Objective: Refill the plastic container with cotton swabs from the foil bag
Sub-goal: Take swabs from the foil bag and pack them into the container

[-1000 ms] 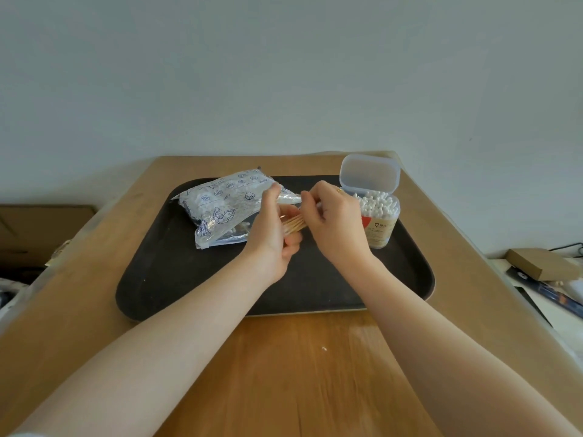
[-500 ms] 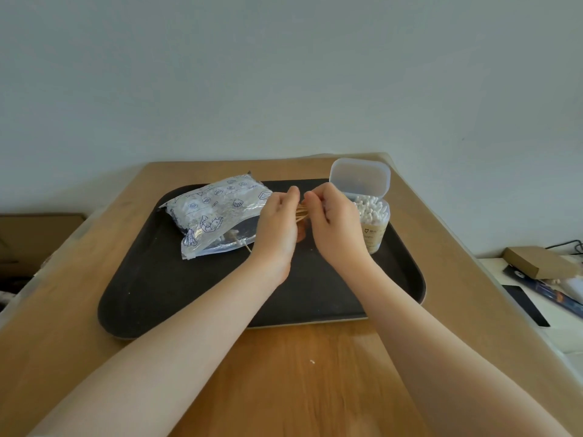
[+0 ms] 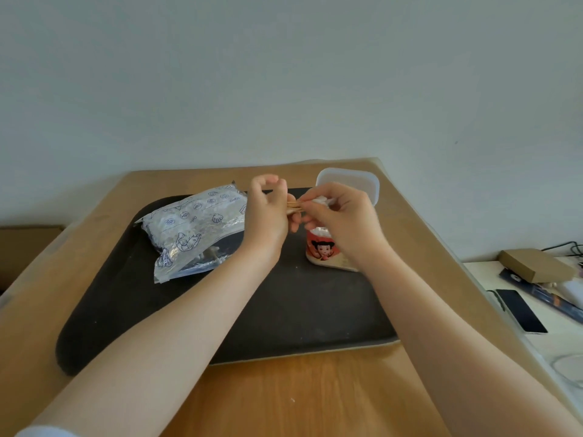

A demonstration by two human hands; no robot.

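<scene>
Wooden-stemmed cotton swabs point(image 3: 295, 206), lying left-to-right, are being pinched by right hand point(image 3: 339, 216) directly above the plastic container point(image 3: 325, 247), left hand point(image 3: 268, 212) fingers loosely curled at their left ends.

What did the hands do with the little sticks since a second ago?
The bundle of cotton swabs went from low over the tray up and right, to just above the open container. The right hand now pinches the cotton ends, and the left hand is loosening its fingers. The foil bag and container stayed put on the tray.
</scene>
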